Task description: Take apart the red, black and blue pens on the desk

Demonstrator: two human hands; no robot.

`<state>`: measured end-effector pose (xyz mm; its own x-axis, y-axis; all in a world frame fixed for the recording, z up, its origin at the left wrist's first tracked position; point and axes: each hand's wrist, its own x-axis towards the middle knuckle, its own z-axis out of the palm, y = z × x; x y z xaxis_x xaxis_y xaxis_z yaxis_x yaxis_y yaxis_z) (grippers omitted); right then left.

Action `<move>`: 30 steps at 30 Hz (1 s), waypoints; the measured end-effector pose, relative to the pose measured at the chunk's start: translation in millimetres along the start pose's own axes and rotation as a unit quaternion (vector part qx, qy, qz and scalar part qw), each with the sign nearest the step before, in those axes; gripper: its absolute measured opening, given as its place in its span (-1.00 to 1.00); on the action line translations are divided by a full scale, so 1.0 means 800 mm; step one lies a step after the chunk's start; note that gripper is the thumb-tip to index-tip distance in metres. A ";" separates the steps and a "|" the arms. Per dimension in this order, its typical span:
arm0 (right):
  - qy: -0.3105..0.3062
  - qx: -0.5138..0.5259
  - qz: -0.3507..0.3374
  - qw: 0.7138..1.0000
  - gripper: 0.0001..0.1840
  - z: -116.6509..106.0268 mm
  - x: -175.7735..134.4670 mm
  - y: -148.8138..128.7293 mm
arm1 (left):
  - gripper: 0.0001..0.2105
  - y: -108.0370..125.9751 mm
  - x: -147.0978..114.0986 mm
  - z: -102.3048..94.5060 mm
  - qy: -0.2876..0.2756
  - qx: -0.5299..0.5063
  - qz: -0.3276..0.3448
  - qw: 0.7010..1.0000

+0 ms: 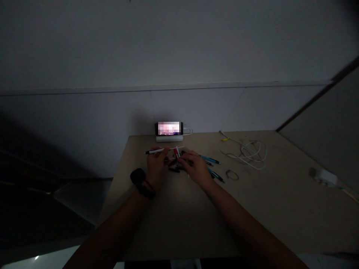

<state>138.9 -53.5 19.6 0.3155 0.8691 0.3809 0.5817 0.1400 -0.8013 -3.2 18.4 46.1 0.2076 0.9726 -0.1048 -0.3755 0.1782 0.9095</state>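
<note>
My left hand (157, 161) is closed on a slim white pen (155, 151) with a dark end, held nearly level above the table. Beside it, my right hand (194, 164) has its fingers pinched together over a small pile of pen parts; what they grip is hidden in the dim light. Between the hands lie a red-and-white piece (176, 152) and several black pieces (174, 170). Blue-and-black pens (211, 160) stick out to the right, behind and beside my right hand.
A lit phone (169, 129) leans on a white stand (169, 138) against the wall. White cable (249, 151) lies coiled at the right, with a small loop (232, 175) nearer. A white plug or adapter (324, 177) rests at the far right of the table (275, 209).
</note>
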 end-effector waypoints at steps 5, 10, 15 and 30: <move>-0.015 -0.065 -0.042 0.997 -0.78 0.006 -0.005 0.000 | -0.55 -0.007 0.000 0.000 -0.027 -0.016 -0.016 0.999; 0.010 0.124 0.049 0.991 -0.64 0.001 0.003 -0.006 | -0.53 -0.013 -0.007 0.004 -0.065 -0.022 -0.026 0.997; 0.044 0.271 0.156 0.949 -0.54 -0.003 0.005 -0.010 | -0.49 -0.014 -0.011 0.007 -0.075 -0.017 -0.035 0.996; 0.073 0.207 0.140 0.966 -0.63 -0.003 0.009 0.007 | -0.59 -0.001 -0.005 0.003 -0.001 -0.014 -0.020 1.000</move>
<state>145.9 -47.6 18.8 0.5364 0.8289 0.1590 0.1186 0.1125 -0.9865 -1.7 14.4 46.7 0.2257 0.9640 -0.1406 -0.3910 0.2218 0.8933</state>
